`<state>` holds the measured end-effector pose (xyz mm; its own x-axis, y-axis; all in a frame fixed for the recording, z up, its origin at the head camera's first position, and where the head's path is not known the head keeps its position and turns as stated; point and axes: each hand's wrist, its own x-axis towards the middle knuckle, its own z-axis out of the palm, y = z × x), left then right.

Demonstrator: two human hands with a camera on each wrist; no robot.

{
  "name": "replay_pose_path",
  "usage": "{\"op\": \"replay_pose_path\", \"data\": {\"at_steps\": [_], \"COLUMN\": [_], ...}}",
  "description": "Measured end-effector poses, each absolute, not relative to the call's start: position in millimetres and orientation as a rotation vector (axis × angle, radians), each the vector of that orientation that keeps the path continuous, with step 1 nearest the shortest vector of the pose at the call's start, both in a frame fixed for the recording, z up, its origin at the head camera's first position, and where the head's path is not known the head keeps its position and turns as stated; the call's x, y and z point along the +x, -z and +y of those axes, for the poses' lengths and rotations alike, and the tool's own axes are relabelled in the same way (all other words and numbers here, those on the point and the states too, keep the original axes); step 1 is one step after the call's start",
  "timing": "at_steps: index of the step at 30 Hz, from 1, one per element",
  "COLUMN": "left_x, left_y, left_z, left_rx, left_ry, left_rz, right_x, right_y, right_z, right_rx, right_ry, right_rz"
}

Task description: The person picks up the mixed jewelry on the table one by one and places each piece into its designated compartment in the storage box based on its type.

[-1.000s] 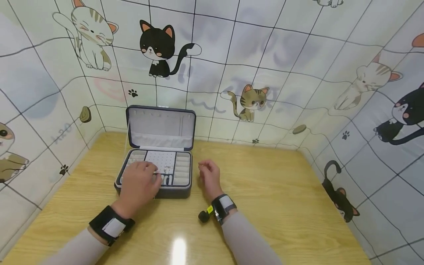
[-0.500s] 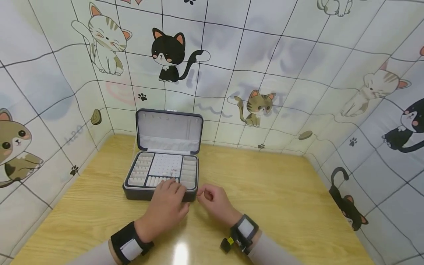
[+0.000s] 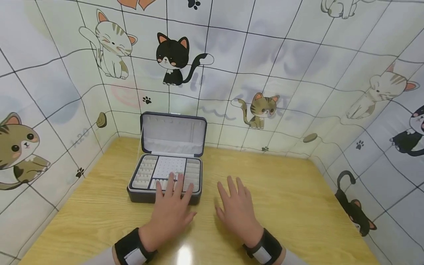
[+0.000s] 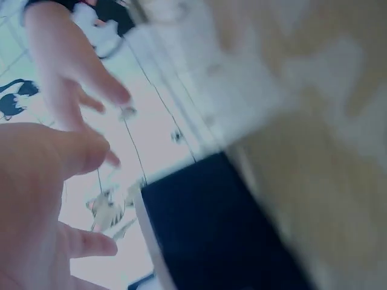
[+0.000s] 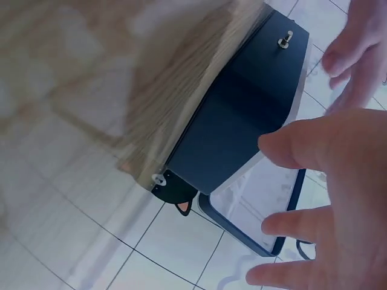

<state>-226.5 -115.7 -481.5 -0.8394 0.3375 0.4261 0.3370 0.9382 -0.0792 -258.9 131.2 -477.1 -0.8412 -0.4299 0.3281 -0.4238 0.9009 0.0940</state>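
A dark jewelry box [image 3: 145,195] stands on the table with its lid [image 3: 172,134] raised. White ring rolls and slots fill both sides, and a white perforated panel [image 3: 167,165] lies between them. Small pieces show at the panel's lower edge, too small to name. My left hand [image 3: 172,213] is spread over the box's front edge, fingers straight and holding nothing; contact cannot be told. To the right of the box, my right hand [image 3: 239,211] is spread above the table, also holding nothing. The right wrist view shows a small metal clasp [image 5: 285,40] on the box's front.
The wooden table [image 3: 271,180] extends right and forward of the box. Behind it and at both sides hang white sheets [image 3: 225,48] with grid lines and cartoon cats. Black straps [image 3: 134,247] circle both wrists.
The left hand has moved from over the left compartments to the box's front, and its fingers have spread. The right hand has uncurled its bent fingers and shifted rightward. The camera view has shifted.
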Motion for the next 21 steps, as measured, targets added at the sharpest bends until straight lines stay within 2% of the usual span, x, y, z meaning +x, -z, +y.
{"op": "replay_pose_path", "data": {"at_steps": [6, 13, 21], "left_x": [-236, -225, -231], "left_y": [484, 488, 489], "left_z": [-124, -109, -107], "left_rx": [-0.407, -0.529, -0.453], "left_ry": [-0.171, -0.082, -0.042], "left_rz": [-2.594, -2.693, -2.742], "right_x": [-260, -262, -268], "right_y": [478, 482, 488], "right_z": [135, 133, 139], "right_rx": [0.632, 0.662, 0.628], "right_ry": [0.075, 0.057, -0.042], "right_rz": [-2.720, -2.770, -2.843]}}
